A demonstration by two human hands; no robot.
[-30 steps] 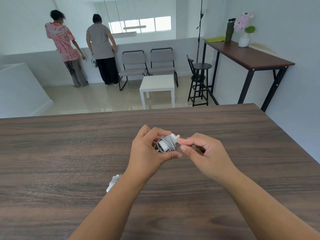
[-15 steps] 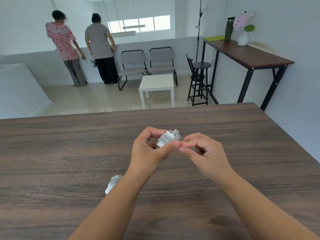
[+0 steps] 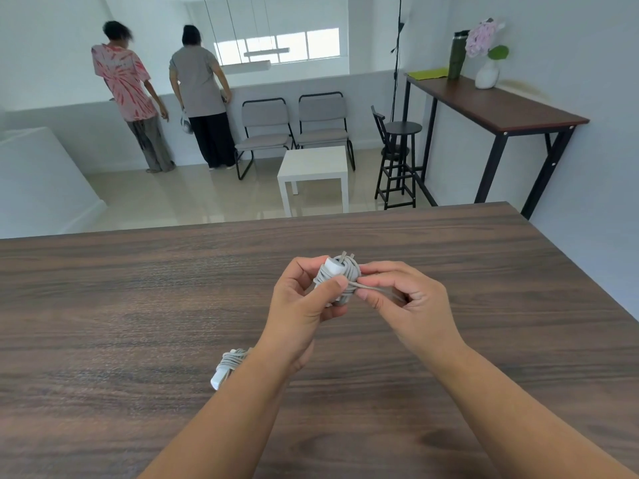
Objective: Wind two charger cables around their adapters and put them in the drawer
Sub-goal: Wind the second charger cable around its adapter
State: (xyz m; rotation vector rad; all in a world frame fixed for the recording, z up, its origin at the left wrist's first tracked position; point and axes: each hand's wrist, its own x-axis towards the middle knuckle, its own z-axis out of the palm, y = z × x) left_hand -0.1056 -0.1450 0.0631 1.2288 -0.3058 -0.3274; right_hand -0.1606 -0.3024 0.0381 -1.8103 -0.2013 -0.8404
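The left forearm [image 3: 242, 392] hides part of the second wound adapter [image 3: 226, 368] on the table.

- Left hand [image 3: 304, 305]: bare, no ring, watch or glove.
- Right hand [image 3: 408, 302]: bare likewise.
- Both forearms uncovered, no sleeve in view.

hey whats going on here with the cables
A person is winding a grey charger cable around its white adapter. The left hand grips the wound adapter above the wooden table, while the right hand pinches the loose cable end. A second charger, already wound, lies on the table beside the left forearm. No drawer is in view.
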